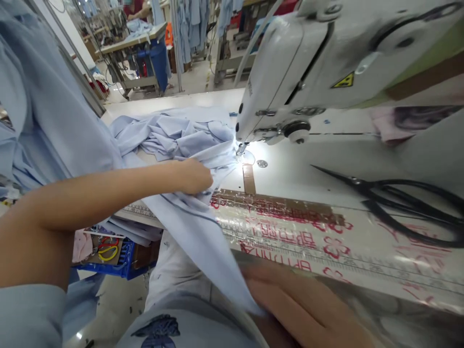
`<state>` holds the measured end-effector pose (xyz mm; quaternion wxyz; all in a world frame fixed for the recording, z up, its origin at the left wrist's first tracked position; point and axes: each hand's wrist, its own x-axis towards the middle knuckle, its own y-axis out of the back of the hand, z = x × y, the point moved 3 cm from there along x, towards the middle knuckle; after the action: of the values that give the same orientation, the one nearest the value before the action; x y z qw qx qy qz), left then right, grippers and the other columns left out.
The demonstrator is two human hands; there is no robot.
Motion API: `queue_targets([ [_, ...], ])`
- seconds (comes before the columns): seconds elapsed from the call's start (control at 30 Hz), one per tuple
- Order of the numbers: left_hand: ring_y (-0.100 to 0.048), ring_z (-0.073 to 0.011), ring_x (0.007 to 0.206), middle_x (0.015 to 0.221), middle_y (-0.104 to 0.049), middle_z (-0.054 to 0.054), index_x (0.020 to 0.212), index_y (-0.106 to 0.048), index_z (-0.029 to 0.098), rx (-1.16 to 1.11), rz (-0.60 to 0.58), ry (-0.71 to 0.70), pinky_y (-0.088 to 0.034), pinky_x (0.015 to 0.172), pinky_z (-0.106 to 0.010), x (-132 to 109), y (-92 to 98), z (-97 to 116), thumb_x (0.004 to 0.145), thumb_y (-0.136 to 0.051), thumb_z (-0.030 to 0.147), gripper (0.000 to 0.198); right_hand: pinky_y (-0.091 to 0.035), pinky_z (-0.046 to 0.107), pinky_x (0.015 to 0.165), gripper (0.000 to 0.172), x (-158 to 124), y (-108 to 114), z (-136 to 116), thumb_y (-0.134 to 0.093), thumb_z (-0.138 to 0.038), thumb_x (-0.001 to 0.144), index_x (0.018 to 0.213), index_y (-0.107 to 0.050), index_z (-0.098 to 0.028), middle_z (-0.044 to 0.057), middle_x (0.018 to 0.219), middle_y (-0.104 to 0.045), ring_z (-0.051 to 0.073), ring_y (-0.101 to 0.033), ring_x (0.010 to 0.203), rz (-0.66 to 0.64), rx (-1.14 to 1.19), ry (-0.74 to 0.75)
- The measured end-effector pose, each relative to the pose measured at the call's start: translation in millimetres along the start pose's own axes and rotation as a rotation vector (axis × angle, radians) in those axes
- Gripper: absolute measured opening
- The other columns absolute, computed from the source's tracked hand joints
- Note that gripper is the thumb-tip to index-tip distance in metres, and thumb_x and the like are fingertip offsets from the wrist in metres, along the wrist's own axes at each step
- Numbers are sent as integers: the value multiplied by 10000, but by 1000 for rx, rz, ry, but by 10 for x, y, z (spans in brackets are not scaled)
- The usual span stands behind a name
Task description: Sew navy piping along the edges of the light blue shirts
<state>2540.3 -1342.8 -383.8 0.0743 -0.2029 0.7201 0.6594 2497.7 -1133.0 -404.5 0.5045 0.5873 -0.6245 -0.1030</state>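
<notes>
Light blue fabric (177,135), apparently part of a garment, lies bunched left of the sewing machine's needle area and reaches under its presser foot (240,151). My left hand (197,176) is closed on this cloth just left of the foot, its fingertips hidden. From there a long fabric flap (210,246) hangs over the table edge toward my lap. At the flap's lower end is my right hand (290,304), smeared by motion. Whether its fingers grip the flap cannot be made out.
The white sewing machine (275,82) overhangs the table. Black scissors (391,193) lie at the right, near a taped ruler strip (326,246) along the front edge. More blue cloth (58,96) hangs at the left. A blue crate (125,258) sits below. Another person (139,9) is in the background.
</notes>
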Motion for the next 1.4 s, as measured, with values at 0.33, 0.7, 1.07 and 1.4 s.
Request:
queue_targets([
  [0.33,-524,-161,686,742,-605,-40,793,-568,145,13,190,-328,-416,636,-280,-639,24,499,817,-499,80,98,-440,223,499,217,-257,-93,209,-588,-135,728,924,-598,-228,-19,784,-642,126,-592,608,-413,113,-105],
  [0.7,-602,-235,925,874,-639,-129,722,-506,112,-69,763,-223,-516,830,-360,-389,-382,905,836,-393,66,167,-266,231,354,326,190,211,960,-380,-59,669,876,-598,-187,55,813,-565,129,-496,486,-207,-551,14],
  [1.07,-670,-242,847,739,-681,-122,628,-415,159,0,906,-232,-561,783,-348,-471,-271,879,833,-455,110,215,-474,267,547,461,215,211,1188,-334,-36,783,1195,-492,-170,97,1131,-570,206,-568,949,-191,-431,188],
  [1.4,-627,-301,1000,994,-667,-195,875,-561,39,9,760,-169,-545,848,-357,-365,-377,939,828,-450,99,134,-471,263,572,277,274,305,1206,-323,-62,882,1050,-535,-125,92,1013,-613,185,-564,861,-159,-383,272],
])
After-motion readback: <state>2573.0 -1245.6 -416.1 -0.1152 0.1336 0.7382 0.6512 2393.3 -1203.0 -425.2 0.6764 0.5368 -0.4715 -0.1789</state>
